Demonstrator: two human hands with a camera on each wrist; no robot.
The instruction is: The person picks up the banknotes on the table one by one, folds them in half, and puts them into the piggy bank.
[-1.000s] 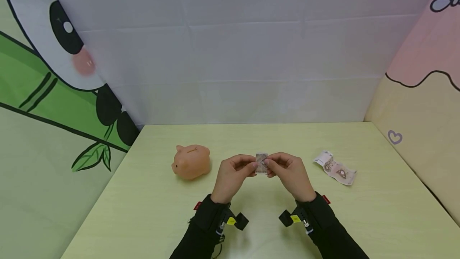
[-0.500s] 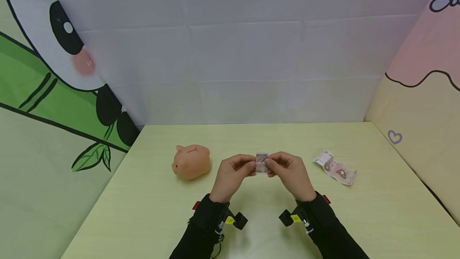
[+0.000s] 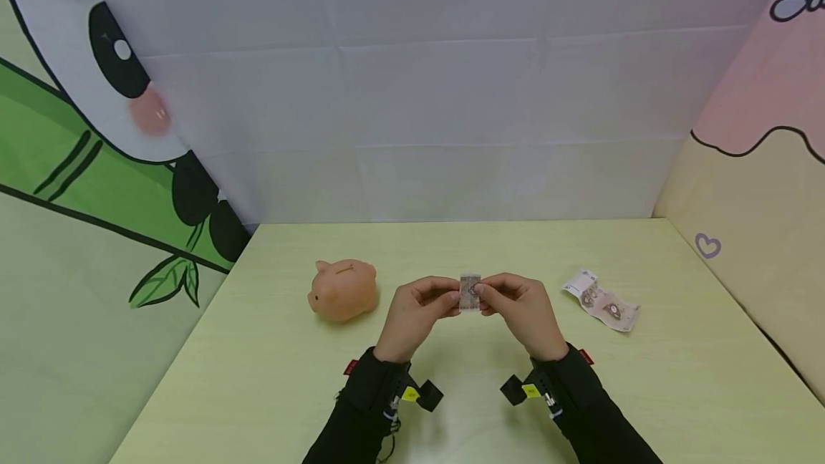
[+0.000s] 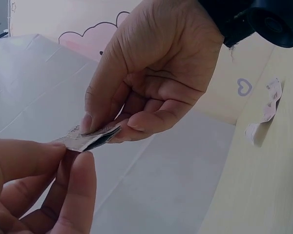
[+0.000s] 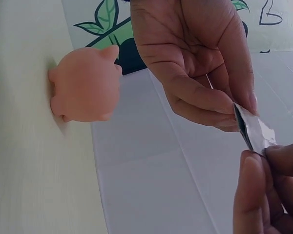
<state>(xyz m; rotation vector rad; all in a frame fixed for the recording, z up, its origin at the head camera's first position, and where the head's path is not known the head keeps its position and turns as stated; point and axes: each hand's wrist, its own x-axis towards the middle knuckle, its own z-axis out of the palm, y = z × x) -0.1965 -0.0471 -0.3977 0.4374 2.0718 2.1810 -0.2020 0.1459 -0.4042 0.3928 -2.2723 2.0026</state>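
Note:
A small folded banknote [image 3: 469, 293] is held above the table between my two hands. My left hand [image 3: 415, 317] pinches its left edge with thumb and fingertips, while my right hand [image 3: 523, 313] pinches the right edge. In the left wrist view the folded banknote [image 4: 90, 139] shows its layers stacked, with a dark gap at the open side. From the right wrist, the same banknote [image 5: 254, 129] appears as a thin packet between both sets of fingertips.
An orange-pink piggy bank [image 3: 344, 291] with a slot on top stands on the table [image 3: 258, 392], left of my hands. To the right lies a creased pinkish banknote [image 3: 602, 301]. A pale cloth [image 3: 412, 92] hangs behind the table's back edge.
Almost nothing differs. My left wrist has shifted very slightly to the left, and both hands keep their pinch on the folded banknote.

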